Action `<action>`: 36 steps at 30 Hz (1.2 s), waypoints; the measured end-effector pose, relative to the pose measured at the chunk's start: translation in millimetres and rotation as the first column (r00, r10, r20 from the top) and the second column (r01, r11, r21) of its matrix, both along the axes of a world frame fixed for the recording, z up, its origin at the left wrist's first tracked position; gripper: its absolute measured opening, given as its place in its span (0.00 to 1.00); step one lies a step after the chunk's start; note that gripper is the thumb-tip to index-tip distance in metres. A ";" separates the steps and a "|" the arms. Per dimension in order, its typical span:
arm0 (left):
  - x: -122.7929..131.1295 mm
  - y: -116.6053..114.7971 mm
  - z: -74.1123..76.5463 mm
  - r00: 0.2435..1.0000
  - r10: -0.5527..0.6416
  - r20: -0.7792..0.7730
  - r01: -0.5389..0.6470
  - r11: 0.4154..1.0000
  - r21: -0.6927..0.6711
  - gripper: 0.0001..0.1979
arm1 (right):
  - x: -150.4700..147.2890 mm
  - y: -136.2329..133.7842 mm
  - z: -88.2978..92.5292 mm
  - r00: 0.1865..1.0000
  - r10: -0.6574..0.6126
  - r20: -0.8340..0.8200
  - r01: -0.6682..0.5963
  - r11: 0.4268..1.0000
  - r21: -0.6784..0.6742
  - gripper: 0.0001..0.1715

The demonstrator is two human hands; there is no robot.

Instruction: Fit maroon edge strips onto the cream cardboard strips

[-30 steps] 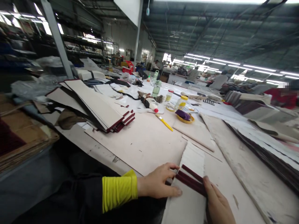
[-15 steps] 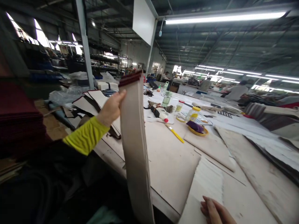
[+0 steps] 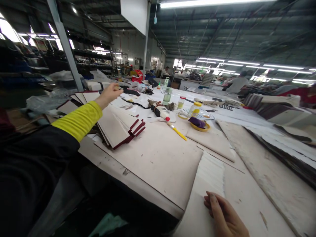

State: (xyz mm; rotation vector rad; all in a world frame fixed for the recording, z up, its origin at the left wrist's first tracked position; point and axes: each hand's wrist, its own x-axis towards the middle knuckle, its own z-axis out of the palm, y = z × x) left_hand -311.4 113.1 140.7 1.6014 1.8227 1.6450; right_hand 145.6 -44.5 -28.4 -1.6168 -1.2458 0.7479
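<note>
So the big change: the left hand (image 3: 110,94) has let go. Half a second ago it had a bundle of pale strips with dark red ends standing upright, and now its fingers are loosely spread with nothing in them that I can see, hanging over the far part of the strip pile (image 3: 113,126). Pretty sure that means the bundle got set down there, so that bit of handling looks finished

The pile sits toward the left end of the worktop (image 3: 135,186), just in from the near edge, fanned out with its red ends facing the middle. Compared with the earlier frame, nothing blocks the near edge anymore, and the view has swung round a bit

Right hand (image 3: 225,215) has barely changed: fingers curled in, thumb against them, no strip showing. It's over the rough pale board (image 3: 209,174) by the near edge, can't tell if it's touching. The yellow brush (image 3: 177,131) lies further in, same spot as before
</note>
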 end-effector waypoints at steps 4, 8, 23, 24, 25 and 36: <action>111.5 -11.8 -21.6 0.919 -0.369 -0.136 0.373 0.928 -0.001 0.15 | 5.1 -1.4 -2.3 0.984 0.128 0.121 -0.144 0.980 0.139 0.17; 210.0 -42.1 -47.5 0.685 -0.686 -0.246 0.678 0.724 -0.128 0.14 | 10.3 0.8 -4.5 0.919 0.204 0.338 -0.296 0.923 0.245 0.11; 284.7 -50.6 -142.5 0.576 -0.811 -0.102 0.785 0.584 -0.205 0.14 | -2.2 -28.4 -3.2 0.873 0.235 0.426 -0.360 0.902 0.239 0.06; 285.0 -53.5 -140.2 0.558 -0.812 -0.172 0.785 0.583 -0.209 0.14 | -3.1 -29.1 -3.4 0.874 0.227 0.430 -0.354 0.903 0.243 0.05; 285.8 -56.8 -138.1 0.531 -0.809 -0.251 0.783 0.582 -0.218 0.13 | -3.6 -29.3 -3.4 0.874 0.223 0.432 -0.352 0.904 0.244 0.05; 294.2 -73.9 -133.8 0.356 -0.745 -0.564 0.747 0.589 -0.307 0.10 | -4.6 -28.3 -5.3 0.884 0.193 0.426 -0.339 0.892 0.299 0.05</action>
